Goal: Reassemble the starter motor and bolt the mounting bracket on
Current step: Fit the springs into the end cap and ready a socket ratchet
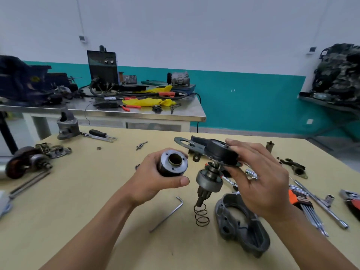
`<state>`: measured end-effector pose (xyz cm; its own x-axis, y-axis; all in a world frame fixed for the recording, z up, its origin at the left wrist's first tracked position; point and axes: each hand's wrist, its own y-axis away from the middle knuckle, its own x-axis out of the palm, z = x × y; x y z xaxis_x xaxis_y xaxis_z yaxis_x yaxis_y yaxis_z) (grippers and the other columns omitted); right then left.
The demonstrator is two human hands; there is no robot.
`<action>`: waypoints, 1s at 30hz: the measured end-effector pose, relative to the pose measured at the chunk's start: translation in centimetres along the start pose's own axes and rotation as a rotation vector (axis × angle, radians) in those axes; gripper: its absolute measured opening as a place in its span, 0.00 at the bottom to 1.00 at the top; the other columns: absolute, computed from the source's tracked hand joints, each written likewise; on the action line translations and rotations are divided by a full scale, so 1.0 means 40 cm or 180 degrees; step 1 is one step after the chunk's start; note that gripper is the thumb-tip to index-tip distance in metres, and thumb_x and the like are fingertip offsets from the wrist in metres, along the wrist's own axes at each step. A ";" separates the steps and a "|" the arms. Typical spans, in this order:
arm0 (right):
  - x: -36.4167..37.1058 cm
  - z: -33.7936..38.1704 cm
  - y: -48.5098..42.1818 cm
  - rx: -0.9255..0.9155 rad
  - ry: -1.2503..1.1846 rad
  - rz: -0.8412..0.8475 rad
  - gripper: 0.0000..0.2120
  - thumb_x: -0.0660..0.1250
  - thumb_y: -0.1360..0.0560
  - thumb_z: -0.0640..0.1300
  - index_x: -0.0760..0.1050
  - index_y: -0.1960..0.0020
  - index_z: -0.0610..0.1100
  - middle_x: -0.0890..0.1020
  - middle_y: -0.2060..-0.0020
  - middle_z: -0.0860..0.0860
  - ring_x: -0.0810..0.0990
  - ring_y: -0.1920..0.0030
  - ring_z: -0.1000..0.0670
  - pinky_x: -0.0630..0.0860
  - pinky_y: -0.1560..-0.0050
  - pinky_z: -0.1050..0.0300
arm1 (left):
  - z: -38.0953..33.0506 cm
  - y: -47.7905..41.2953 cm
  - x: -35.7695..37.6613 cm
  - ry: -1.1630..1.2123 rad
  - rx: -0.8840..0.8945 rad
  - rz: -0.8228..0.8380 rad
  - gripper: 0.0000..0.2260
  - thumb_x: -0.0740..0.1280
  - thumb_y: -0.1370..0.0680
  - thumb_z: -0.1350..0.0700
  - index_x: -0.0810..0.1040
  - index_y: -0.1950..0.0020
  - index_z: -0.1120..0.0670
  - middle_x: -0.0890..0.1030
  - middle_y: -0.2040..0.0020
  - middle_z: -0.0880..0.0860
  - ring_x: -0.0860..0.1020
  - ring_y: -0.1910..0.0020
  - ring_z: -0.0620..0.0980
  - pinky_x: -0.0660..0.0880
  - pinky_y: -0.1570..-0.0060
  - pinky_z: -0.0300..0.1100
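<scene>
Head view: the left hand (153, 178) curls round a cylindrical housing (172, 162), its open bore turned up toward the camera, probably for a look before mating. The right hand (261, 178) grips the plate-and-shaft assembly (209, 180) above the table (97, 191). Its long axis is near vertical and the pinion end and spring (201, 217) point down, seemingly for alignment.

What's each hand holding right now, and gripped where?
Left hand grips the round metal cylinder around its side. Right hand holds the plate-and-shaft assembly by its black round cap.
</scene>
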<state>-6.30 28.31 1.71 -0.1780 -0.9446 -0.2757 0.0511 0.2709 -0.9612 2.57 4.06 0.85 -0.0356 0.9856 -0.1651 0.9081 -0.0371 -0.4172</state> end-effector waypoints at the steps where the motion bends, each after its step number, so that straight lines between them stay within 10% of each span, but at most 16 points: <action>1: 0.004 0.007 -0.001 -0.0046 0.0004 0.0027 0.15 0.73 0.26 0.37 0.78 0.42 0.31 0.82 0.42 0.42 0.82 0.43 0.44 0.81 0.44 0.49 | -0.004 0.000 0.000 -0.0012 0.0033 0.0034 0.14 0.80 0.33 0.54 0.82 0.50 0.49 0.78 0.61 0.49 0.76 0.60 0.47 0.76 0.57 0.44; 6: 0.020 0.026 -0.003 -0.0250 -0.0099 0.0199 0.17 0.74 0.27 0.38 0.77 0.40 0.35 0.81 0.41 0.43 0.81 0.40 0.45 0.77 0.37 0.54 | -0.009 0.001 0.016 0.0107 0.0127 -0.0044 0.08 0.78 0.33 0.52 0.82 0.58 0.48 0.78 0.66 0.48 0.74 0.68 0.44 0.72 0.67 0.35; 15: 0.016 0.019 -0.002 -0.0219 0.0079 0.0210 0.16 0.77 0.29 0.36 0.81 0.44 0.33 0.82 0.41 0.44 0.82 0.40 0.46 0.77 0.38 0.53 | -0.023 -0.006 0.010 0.0174 0.0279 -0.0623 0.21 0.78 0.35 0.49 0.82 0.47 0.57 0.83 0.59 0.61 0.78 0.61 0.58 0.76 0.64 0.46; 22: 0.029 0.041 0.000 -0.0033 -0.0100 0.0166 0.15 0.74 0.26 0.41 0.79 0.42 0.36 0.82 0.43 0.45 0.82 0.42 0.48 0.79 0.40 0.56 | -0.029 -0.008 0.019 0.0106 0.0247 -0.0765 0.30 0.82 0.39 0.41 0.80 0.46 0.59 0.82 0.61 0.52 0.77 0.66 0.49 0.74 0.67 0.40; 27: 0.015 0.092 -0.030 0.2250 -0.1213 -0.0013 0.12 0.71 0.25 0.48 0.79 0.43 0.53 0.87 0.53 0.59 0.85 0.51 0.57 0.81 0.52 0.65 | -0.030 -0.003 0.003 -0.0050 0.0223 -0.0904 0.31 0.82 0.41 0.42 0.80 0.46 0.57 0.81 0.58 0.50 0.79 0.60 0.49 0.77 0.60 0.42; 30: 0.004 0.095 -0.064 0.3620 -0.2638 -0.0102 0.09 0.65 0.22 0.37 0.82 0.46 0.42 0.88 0.54 0.49 0.87 0.55 0.51 0.83 0.60 0.61 | -0.027 -0.002 -0.010 -0.0211 0.0153 -0.0854 0.28 0.80 0.40 0.47 0.79 0.45 0.57 0.80 0.57 0.53 0.78 0.58 0.49 0.77 0.56 0.44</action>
<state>-2.71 26.75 4.13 0.4079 -0.8888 0.2091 0.8845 0.3280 -0.3317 2.96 3.84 1.92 -0.3007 0.9484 -0.1006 0.8417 0.2143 -0.4955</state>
